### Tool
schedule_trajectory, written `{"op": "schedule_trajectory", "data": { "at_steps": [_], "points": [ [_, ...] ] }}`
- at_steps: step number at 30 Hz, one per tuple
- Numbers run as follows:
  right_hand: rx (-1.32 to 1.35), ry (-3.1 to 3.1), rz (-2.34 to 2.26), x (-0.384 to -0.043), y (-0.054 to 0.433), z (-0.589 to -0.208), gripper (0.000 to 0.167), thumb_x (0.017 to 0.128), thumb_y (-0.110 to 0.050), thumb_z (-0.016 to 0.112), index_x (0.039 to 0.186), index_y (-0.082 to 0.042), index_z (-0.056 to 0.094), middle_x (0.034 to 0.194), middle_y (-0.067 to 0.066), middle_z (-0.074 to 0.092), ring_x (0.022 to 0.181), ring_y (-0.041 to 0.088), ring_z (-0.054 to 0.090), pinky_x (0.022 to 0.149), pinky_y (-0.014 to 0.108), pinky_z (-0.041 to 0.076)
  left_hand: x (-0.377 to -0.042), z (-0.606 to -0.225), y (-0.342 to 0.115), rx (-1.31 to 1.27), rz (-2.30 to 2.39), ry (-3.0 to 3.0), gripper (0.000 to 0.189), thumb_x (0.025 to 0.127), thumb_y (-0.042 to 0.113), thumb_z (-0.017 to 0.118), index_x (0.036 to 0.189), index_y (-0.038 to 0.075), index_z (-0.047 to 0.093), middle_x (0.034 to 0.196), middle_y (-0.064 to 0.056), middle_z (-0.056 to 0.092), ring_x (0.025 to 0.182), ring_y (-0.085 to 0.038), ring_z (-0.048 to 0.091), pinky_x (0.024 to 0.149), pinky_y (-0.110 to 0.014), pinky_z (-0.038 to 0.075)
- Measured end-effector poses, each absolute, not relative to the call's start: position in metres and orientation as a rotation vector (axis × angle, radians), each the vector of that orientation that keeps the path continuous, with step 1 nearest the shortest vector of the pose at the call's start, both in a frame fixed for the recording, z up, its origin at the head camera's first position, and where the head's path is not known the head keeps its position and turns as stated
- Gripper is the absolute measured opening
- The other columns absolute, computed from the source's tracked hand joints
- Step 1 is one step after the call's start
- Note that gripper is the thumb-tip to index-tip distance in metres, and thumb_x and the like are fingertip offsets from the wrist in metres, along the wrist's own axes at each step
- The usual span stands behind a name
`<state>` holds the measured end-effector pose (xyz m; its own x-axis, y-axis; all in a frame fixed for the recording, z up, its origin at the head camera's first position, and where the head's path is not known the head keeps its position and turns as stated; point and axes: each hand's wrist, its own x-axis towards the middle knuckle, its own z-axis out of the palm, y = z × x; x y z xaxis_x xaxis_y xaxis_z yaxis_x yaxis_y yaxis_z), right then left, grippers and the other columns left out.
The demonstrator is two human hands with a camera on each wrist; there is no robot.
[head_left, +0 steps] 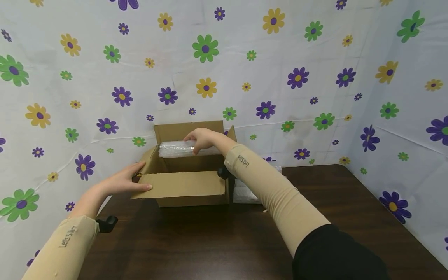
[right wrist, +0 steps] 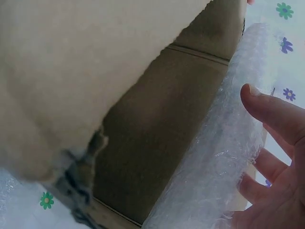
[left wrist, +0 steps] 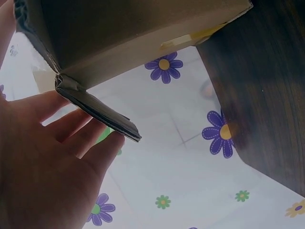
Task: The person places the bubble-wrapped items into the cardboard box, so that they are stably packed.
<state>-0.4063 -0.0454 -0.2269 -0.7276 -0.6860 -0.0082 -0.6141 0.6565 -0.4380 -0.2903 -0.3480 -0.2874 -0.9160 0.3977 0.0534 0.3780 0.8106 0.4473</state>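
Observation:
A cardboard box (head_left: pixel 196 201) stands on the table with its flaps spread. My left hand (head_left: pixel 120 181) holds its left front corner; the thumb lies on the front flap (head_left: pixel 185 183). In the left wrist view, the fingers (left wrist: pixel 100 143) reach behind a side flap (left wrist: pixel 102 112). My right hand (head_left: pixel 204 140) grips a bubble-wrapped bundle (head_left: pixel 176 149) lying along the back of the box opening. In the right wrist view, the thumb (right wrist: pixel 271 107) is over the bubble wrap (right wrist: pixel 209 143) and the other fingers curl at its far side. What the wrap contains cannot be made out.
More bubble-wrapped material (head_left: pixel 245 193) lies right of the box, partly hidden by the right arm. The dark wooden table (head_left: pixel 196 245) extends toward me and to the right. A flower-patterned sheet (head_left: pixel 231 70) hangs close behind the box.

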Motion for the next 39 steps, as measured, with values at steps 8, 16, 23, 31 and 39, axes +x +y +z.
{"op": "schedule_trajectory", "data": {
  "at_steps": [8,16,23,31,39],
  "points": [
    [-1.090,2.717,-0.561,-0.408,-0.044,-0.230,0.063,0.087,-0.011,0.072,0.145,-0.016,0.048,0.149,0.003,0.044,0.136,0.022,0.038,0.106,0.035,0.038,-0.291,-0.287,-0.348,0.633,0.739,2.939,0.101,0.082,0.035,0.075,0.148,-0.013,0.017,0.151,-0.038,0.013,0.137,-0.056,0.011,0.106,-0.069,0.016],
    [-1.131,2.711,-0.515,-0.410,-0.040,-0.230,0.061,0.089,-0.013,0.071,0.145,-0.014,0.047,0.150,0.004,0.042,0.138,0.025,0.035,0.109,0.039,0.035,-0.292,-0.288,-0.350,0.634,0.745,2.932,0.100,0.083,0.034,0.075,0.149,-0.013,0.016,0.151,-0.038,0.014,0.137,-0.056,0.012,0.105,-0.070,0.017],
    [-1.112,2.656,-0.619,-0.405,-0.030,-0.225,0.058,0.089,-0.014,0.071,0.143,-0.015,0.050,0.145,0.006,0.048,0.134,0.021,0.041,0.107,0.035,0.037,-0.292,-0.287,-0.349,0.638,0.764,2.919,0.100,0.083,0.033,0.075,0.149,-0.013,0.015,0.151,-0.038,0.015,0.137,-0.056,0.014,0.105,-0.069,0.018],
    [-1.192,2.597,-0.789,-0.393,-0.010,-0.213,0.052,0.089,-0.020,0.072,0.138,-0.017,0.056,0.128,0.008,0.061,0.118,0.019,0.055,0.097,0.035,0.045,-0.292,-0.288,-0.349,0.645,0.760,2.908,0.101,0.083,0.033,0.075,0.148,-0.014,0.014,0.149,-0.039,0.018,0.135,-0.056,0.017,0.104,-0.069,0.020],
    [-1.298,2.489,-1.028,-0.369,0.022,-0.198,0.051,0.087,-0.017,0.073,0.135,-0.011,0.058,0.124,0.008,0.062,0.112,0.019,0.061,0.093,0.031,0.049,-0.291,-0.286,-0.348,0.673,0.792,2.885,0.101,0.084,0.031,0.074,0.148,-0.015,0.011,0.148,-0.039,0.019,0.134,-0.056,0.019,0.103,-0.068,0.022]
  ]
}}
